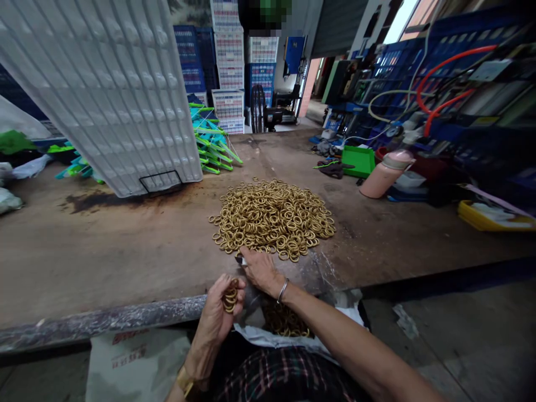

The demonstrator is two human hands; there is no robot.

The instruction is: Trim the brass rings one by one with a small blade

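From the head view I see the left hand (224,304) closed around a few gold rings (230,298); the right hand (262,272) reaches to the near edge of the ring pile (274,218), a small dark-tipped object (240,260) at its fingers, though I cannot tell how firmly they grip; the pile sits on the brown table (167,268), right of the leaning white panel (125,84); below the right forearm, more rings (288,321) lie in an open white bag (352,315).

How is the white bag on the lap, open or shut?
Open: the bag's edges are spread apart, and gold rings show inside.
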